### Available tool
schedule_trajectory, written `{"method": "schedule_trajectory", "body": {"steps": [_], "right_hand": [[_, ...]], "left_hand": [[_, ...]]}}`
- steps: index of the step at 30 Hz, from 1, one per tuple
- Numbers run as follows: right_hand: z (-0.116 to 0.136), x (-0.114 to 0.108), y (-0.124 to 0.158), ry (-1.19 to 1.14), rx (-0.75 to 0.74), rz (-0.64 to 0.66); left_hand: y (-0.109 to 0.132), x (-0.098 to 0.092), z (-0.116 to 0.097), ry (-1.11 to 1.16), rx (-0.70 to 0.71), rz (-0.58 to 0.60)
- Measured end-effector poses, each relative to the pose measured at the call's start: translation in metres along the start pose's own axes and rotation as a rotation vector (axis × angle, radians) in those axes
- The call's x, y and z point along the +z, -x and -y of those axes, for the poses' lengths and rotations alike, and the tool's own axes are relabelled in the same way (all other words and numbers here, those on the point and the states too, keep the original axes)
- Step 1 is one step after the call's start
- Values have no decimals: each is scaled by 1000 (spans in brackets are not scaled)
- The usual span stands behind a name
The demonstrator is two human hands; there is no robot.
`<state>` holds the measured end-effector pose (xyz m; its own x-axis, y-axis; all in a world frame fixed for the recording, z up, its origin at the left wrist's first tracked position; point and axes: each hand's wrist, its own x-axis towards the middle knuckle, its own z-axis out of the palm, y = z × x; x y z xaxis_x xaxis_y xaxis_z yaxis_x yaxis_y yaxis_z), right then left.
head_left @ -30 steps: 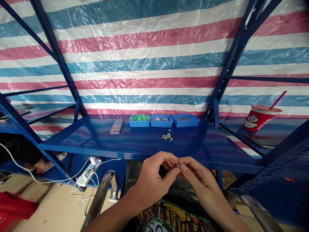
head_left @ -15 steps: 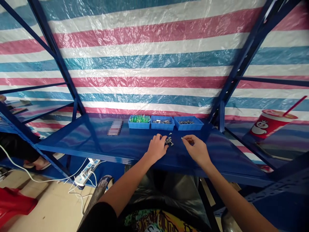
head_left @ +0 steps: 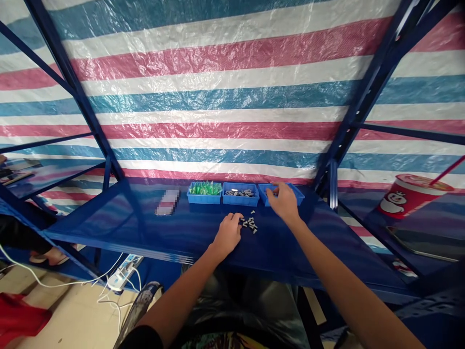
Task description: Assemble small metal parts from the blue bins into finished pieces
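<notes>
A loose pile of small silvery metal pieces (head_left: 250,224), screw-like in shape, lies on the blue shelf. Beside its left edge rests my left hand (head_left: 228,233), its fingers curled and closed; a small piece shows at the fingertips, though whether it is gripped is hard to see. My right hand (head_left: 284,202) reaches over the right blue bin (head_left: 298,195) with bent fingers pointing down into it. What those fingers hold, if anything, is hidden. Grey metal parts fill the middle blue bin (head_left: 240,199), and the left blue bin (head_left: 204,198) holds green packets.
A blurred-out flat object (head_left: 167,202) lies left of the bins on the shelf (head_left: 138,223). Blue uprights flank the shelf, with striped sheeting (head_left: 218,116) behind. To the right stand a red cup (head_left: 410,196) with a straw and a dark flat device (head_left: 421,242). A power strip (head_left: 125,272) sits low at left.
My right hand has moved from beside the pile, a small metal piece at its fingertips, forward to the right bin. My left hand has drawn slightly left off the pile.
</notes>
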<state>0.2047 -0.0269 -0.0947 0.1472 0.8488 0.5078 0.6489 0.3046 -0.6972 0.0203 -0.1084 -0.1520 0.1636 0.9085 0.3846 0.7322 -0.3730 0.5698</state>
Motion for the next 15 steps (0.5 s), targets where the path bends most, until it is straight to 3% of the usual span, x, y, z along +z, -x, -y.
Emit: {"method": "schedule_trajectory", "body": {"steps": [6,11,15], "right_hand": [[23,15,50,-235,-9,261],[54,13,36,-461,70,277],[73,2,20,-642,127,275]], "left_hand": [[-37,-19,-6,234,9,-227],[-71,-45,-34,356,150,-325],[-81,-59,-54,394,279,-339]]}}
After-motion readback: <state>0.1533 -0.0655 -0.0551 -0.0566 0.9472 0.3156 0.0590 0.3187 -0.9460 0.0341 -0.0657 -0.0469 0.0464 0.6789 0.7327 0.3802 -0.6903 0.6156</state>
